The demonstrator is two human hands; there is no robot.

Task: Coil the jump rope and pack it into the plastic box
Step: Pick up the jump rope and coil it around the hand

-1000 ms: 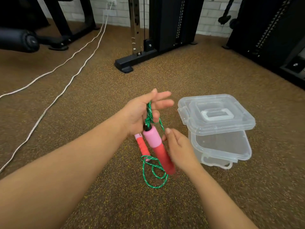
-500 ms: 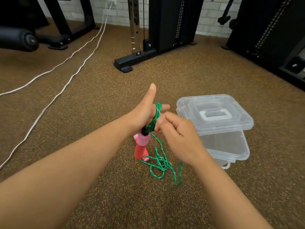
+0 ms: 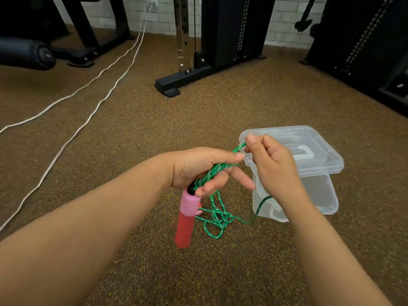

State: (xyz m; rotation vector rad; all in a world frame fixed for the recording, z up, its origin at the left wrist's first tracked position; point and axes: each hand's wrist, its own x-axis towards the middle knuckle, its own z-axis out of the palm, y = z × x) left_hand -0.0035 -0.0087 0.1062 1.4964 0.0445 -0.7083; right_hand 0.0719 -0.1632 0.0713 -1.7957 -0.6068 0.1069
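The green jump rope (image 3: 217,218) lies partly tangled on the floor, with turns of it wound across my left hand (image 3: 198,167). A pink and red handle (image 3: 187,219) hangs down from that hand; a second handle is mostly hidden behind it. My right hand (image 3: 272,165) pinches a strand of the rope just past my left fingertips, pulling it taut. The clear plastic box (image 3: 324,196) sits on the floor right of my hands, its lid (image 3: 320,151) resting askew on top, partly covering the opening.
Brown speckled gym flooring is underfoot. A black weight machine base (image 3: 174,83) stands ahead. Two white cables (image 3: 88,102) run across the floor on the left. More black gym equipment (image 3: 364,40) stands at the right, and a padded roller (image 3: 26,54) at the far left.
My right hand let go of the red handle and took a rope strand, moving up and right over the box. My left hand turned flat with rope wound on it. The handle now hangs.
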